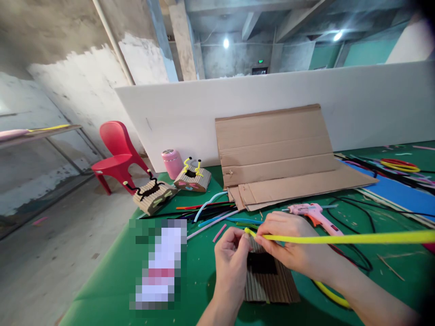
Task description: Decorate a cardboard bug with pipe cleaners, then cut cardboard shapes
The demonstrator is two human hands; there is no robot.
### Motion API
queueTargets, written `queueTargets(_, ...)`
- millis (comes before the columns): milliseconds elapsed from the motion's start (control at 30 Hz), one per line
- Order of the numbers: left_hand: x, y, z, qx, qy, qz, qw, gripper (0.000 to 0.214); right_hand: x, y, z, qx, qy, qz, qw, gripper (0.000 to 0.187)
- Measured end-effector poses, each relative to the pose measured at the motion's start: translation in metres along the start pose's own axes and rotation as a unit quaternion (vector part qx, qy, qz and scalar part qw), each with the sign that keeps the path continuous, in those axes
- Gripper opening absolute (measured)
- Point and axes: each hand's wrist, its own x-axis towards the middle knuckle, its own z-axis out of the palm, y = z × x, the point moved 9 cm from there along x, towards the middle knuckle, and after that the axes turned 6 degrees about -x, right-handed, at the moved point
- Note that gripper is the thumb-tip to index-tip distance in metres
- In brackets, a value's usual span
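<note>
My left hand [231, 258] pinches the short bent end of a yellow pipe cleaner [356, 237]. My right hand [292, 240] grips the same pipe cleaner a little further along, and its long tail runs off past the right edge. Just beneath both hands is a small corrugated cardboard piece [272, 290] with a black patch [263, 263] on top; its far part is hidden by my fingers. A second yellow length [331, 296] curves under my right forearm. Whether the pipe cleaner touches the cardboard, I cannot tell.
A pink glue gun [316, 215] lies beyond my right hand, its black cord [365, 262] looping nearby. Further back are folded cardboard [278, 145], loose pipe cleaners [212, 217], two corrugated models [154, 197] with antennae, and a pink canister [172, 164]. A blurred-out object [161, 267] lies left.
</note>
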Motion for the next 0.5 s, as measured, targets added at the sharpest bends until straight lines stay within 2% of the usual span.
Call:
queueTargets(167,0.0,0.002,0.01,0.035,-0.062,0.011,0.997,0.018,0.012,-0.008,-0.006,0.012,0.004,-0.021,1.0,0.023)
queueTargets(233,0.0,0.004,0.015,0.038,-0.093,0.014,0.995,0.016,0.022,-0.006,-0.006,0.021,-0.005,-0.009,1.0,0.021)
queueTargets(300,-0.001,0.008,0.017,0.052,-0.108,0.029,0.992,0.014,0.033,0.002,0.002,0.073,-0.034,0.02,0.997,0.023)
queueTargets(400,-0.002,0.015,0.016,0.083,-0.109,0.057,0.989,0.017,0.043,0.021,0.028,0.233,-0.112,0.087,0.962,0.028)
queueTargets(500,-0.003,0.017,0.013,0.082,-0.102,0.055,0.99,0.018,0.044,0.032,0.051,0.328,-0.16,0.121,0.923,0.031)
